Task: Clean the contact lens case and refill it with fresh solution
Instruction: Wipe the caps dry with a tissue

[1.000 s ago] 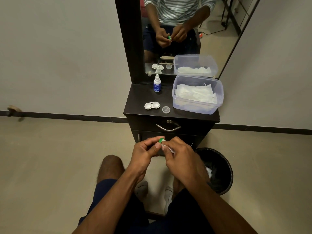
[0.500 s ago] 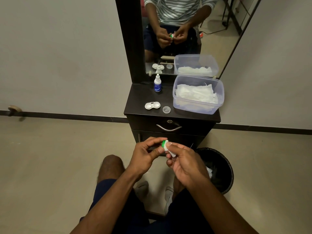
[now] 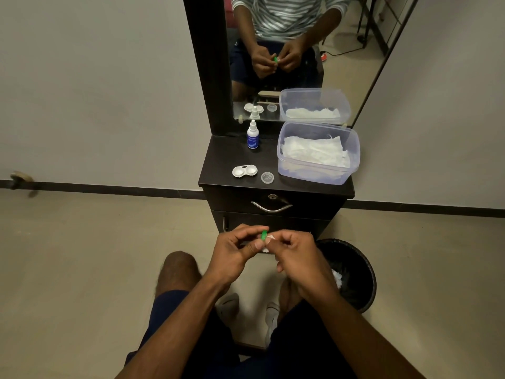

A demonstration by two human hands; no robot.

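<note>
- In front of the dark dressing table point(image 3: 276, 160), low in the view, a seated person is working with both hands held together above their knees.
- The left hand point(image 3: 235, 253) is pinching a small green cap point(image 3: 264, 235) of the lens case between thumb and curled fingers.
- The right hand point(image 3: 297, 255) is holding a scrap of white tissue point(image 3: 270, 237) in its curled fingers and pressing it against the cap's open side.
- Compared with half a second ago, the cap is now turned edge-on to the camera and more of the tissue is tucked out of sight, so the wiping of the cap seems to be carrying on rather than finishing.
- On the table top, near its front edge, the white contact lens case point(image 3: 244, 171) is lying open with both wells uncovered; just to the right of it is sitting a clear second cap point(image 3: 267, 177).
- Towards the back of the table, the solution bottle point(image 3: 252, 134) is standing upright and untouched, so refilling looks not yet begun.
- At the table's right side a clear plastic tub point(image 3: 352, 149) is holding white tissues.
- On the floor to the right of the table, a black bin point(image 3: 358, 258) is holding used tissue.
</note>
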